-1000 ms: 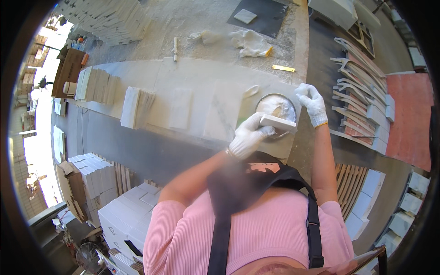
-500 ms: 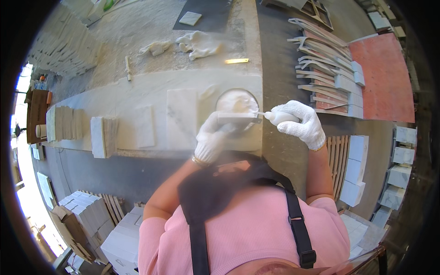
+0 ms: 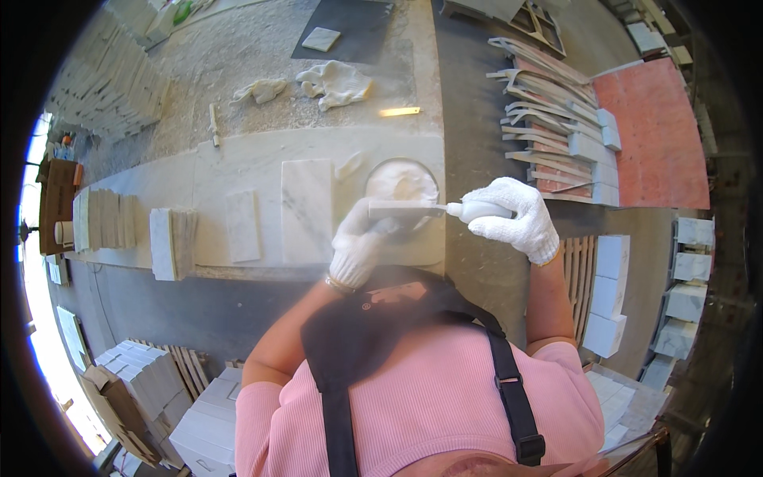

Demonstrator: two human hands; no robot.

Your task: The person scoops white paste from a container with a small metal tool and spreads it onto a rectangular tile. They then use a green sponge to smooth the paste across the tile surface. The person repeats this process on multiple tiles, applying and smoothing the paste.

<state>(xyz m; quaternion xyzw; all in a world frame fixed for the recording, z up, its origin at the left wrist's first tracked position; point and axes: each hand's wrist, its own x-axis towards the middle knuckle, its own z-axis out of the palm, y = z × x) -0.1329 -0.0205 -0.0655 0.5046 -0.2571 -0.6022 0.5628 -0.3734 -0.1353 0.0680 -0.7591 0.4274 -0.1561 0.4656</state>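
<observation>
In a white knit glove, my left hand (image 3: 355,242) grips a narrow pale stone tile (image 3: 401,209) held edge-on toward me. My right hand (image 3: 517,219), gloved the same way, is closed around a white squeeze bottle (image 3: 482,211). The bottle's thin nozzle points left and meets the tile's right end. Just beyond the tile lies a round dish (image 3: 404,182) of white powder or paste, partly hidden by tile and hand. A veined marble tile (image 3: 308,211) lies flat left of my left hand.
The pale slab worktop (image 3: 222,171) carries another flat tile (image 3: 243,226) and upright tile stacks (image 3: 171,244) on the left. Farther off lie a crumpled glove (image 3: 335,84) and a yellow strip (image 3: 399,112). Foam strips (image 3: 548,119) cover a red pallet load at right.
The bottle has shifted slightly left, and its nozzle now meets the tile's end. The tile has turned a little, showing a lighter face. The whole view has shifted slightly.
</observation>
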